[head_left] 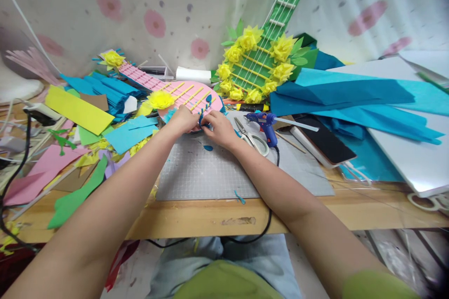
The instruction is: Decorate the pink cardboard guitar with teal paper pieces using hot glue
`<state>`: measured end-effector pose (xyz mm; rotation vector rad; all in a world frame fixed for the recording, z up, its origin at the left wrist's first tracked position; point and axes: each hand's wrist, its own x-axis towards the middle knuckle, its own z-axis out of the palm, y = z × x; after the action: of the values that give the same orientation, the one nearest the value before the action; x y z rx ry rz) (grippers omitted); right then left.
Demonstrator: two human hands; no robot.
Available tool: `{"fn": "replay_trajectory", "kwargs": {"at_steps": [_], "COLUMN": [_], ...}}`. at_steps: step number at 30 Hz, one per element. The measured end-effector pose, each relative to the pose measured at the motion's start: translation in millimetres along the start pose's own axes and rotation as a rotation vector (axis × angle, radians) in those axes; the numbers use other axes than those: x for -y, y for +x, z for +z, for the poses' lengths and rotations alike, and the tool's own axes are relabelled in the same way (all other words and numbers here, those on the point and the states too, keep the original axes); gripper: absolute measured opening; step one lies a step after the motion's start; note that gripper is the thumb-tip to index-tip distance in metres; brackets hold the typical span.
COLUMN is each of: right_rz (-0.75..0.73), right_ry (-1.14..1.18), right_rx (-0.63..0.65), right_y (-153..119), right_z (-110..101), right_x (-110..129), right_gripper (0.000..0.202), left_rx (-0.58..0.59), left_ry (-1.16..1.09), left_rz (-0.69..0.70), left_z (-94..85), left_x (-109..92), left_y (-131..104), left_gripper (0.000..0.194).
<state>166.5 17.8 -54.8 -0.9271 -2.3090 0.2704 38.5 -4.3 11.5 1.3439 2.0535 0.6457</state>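
A pink paper guitar (189,88) with yellow strips and a yellow paper flower (160,99) lies on the desk, its neck toward the upper left. At its near edge, my left hand (186,119) is closed with fingers bent; what it grips is hidden. My right hand (220,128), just beside it, pinches a small dark blue paper piece (201,118) against the guitar's body. A blue teardrop-shaped petal (208,148) lies on the grey cutting mat (203,177) below my hands. Another blue petal (209,98) sits on the guitar.
Scissors (250,138) and a blue glue gun (264,126) lie right of my hands, the gun's cord running off the desk edge. A green paper guitar (257,60) leans behind. Blue paper (351,98) and a phone (324,138) lie right; paper scraps (79,110) crowd the left.
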Motion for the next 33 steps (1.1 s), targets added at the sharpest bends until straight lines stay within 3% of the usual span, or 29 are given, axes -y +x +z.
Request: {"fn": "replay_trajectory", "kwargs": {"at_steps": [4, 15, 20, 24, 28, 31, 33], "right_rz": [-0.003, 0.004, -0.011, -0.001, 0.016, 0.042, 0.072], "right_ry": [-0.004, 0.001, 0.029, 0.057, 0.072, 0.059, 0.053], "right_rx": [0.006, 0.006, -0.022, -0.072, -0.116, -0.084, -0.03], "right_y": [0, -1, 0, 2, 2, -5, -16], "right_z": [0, -1, -8, -23, -44, -60, -70], "right_x": [0, 0, 5, 9, 6, 0, -5], "right_gripper": [0.011, 0.011, 0.008, 0.007, 0.009, 0.009, 0.009], "left_rx": [-0.017, 0.03, -0.24, -0.417, -0.59, -0.62, -0.542], "left_ry": [-0.038, 0.07, 0.223, 0.093, -0.075, -0.173, -0.199], "left_rz": [0.04, 0.014, 0.105, 0.284, 0.47, 0.498, 0.462], "left_z": [-0.1, -2.3, -17.7, -26.4, -20.9, -6.6, 6.5], "left_x": [5, -1, 3, 9, 23, 40, 53], "left_y": [1, -6, -14, -22, -27, -33, -39], "left_gripper": [0.003, 0.015, 0.026, 0.025, 0.02, 0.015, 0.016]}}
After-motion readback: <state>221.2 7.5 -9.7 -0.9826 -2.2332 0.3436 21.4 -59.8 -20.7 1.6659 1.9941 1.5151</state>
